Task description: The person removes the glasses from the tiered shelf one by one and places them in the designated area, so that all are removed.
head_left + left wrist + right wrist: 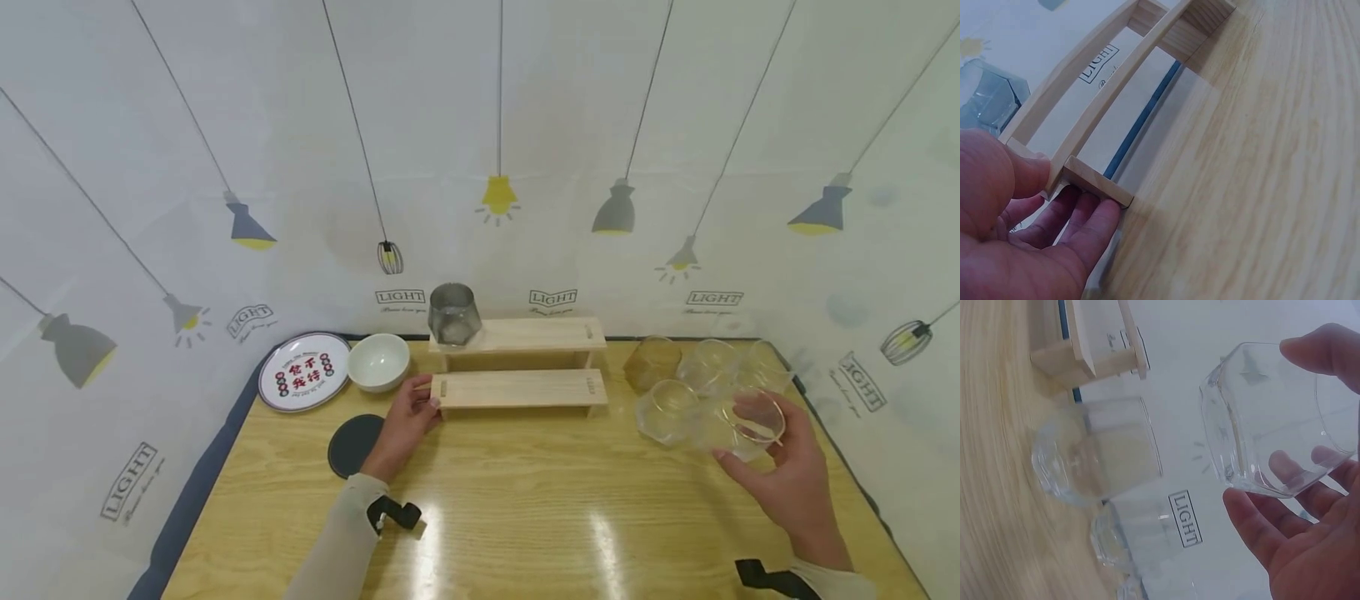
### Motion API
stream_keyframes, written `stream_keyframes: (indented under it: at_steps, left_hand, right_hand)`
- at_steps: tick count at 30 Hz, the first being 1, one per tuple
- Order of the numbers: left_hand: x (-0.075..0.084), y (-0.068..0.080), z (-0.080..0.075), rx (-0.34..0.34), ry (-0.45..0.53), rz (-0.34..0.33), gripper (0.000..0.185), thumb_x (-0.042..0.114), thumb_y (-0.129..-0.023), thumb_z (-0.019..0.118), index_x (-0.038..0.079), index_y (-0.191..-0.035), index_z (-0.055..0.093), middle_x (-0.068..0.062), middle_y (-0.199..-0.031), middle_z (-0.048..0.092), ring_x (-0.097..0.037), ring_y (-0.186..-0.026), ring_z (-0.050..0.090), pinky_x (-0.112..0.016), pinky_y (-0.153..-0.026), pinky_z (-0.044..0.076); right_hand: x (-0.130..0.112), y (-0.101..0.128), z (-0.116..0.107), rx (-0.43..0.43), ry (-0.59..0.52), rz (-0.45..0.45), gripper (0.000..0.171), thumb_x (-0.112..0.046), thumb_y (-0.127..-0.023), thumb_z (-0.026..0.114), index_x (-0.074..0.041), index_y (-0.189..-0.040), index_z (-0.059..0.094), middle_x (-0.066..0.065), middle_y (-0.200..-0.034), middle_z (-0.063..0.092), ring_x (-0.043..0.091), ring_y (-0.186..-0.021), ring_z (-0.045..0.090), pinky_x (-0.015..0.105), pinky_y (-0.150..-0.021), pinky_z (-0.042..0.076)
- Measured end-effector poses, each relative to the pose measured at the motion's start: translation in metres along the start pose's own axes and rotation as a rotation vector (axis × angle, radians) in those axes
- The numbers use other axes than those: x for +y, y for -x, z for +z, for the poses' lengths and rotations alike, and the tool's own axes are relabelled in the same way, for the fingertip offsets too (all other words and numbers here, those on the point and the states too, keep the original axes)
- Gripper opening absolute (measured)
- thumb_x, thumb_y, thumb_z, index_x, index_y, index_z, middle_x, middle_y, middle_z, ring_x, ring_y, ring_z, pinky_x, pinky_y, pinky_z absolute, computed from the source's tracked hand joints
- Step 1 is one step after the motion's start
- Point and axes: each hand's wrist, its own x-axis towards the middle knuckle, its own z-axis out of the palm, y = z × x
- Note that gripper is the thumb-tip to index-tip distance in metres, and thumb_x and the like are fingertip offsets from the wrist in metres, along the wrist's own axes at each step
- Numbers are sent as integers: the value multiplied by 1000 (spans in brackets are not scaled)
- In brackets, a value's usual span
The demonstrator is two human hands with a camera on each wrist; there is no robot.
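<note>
A two-step wooden rack point(517, 388) stands at the table's back middle, with a smoky grey glass point(453, 313) on its upper step. My left hand point(408, 417) grips the left end of the lower step point(1094, 181), thumb on one side and fingers under it. My right hand point(787, 467) holds a clear faceted glass point(742, 425) tilted above the table, thumb and fingers around it point(1272, 419). Several more clear glasses point(675, 392) stand in a group just left of and behind it, one of them point(1094, 453) close by.
A white plate with red characters point(303, 371), a white bowl point(378, 362) and a dark round coaster point(352, 444) lie left of the rack. The wooden table point(525, 517) is walled by a lamp-printed backdrop. A black strap sits on each wrist.
</note>
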Motion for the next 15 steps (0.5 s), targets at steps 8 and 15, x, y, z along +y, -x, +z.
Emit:
stream_keyframes:
  at_steps: [8,15]
  left_hand:
    - [1,1,2,3,-27,7,48,10,-112,52,12,-158,38,-24,-144,51,-33,-128,58,-50,-110,56]
    - [1,0,1,-5,-15,-4,48,10,-112,52,12,-158,37,-23,-144,51,-33,-129,57,-51,-111,55]
  right_hand:
    - [29,-12,-12,89,89,158,94,15,-78,84,-10,-157,39,-17,-136,58,-4,-119,59,2,-89,50]
    - [48,-20,-17,73,192,321,86,-14,-88,88,-24,-157,37,-27,-131,54,-14,-115,51,6,-83,43]
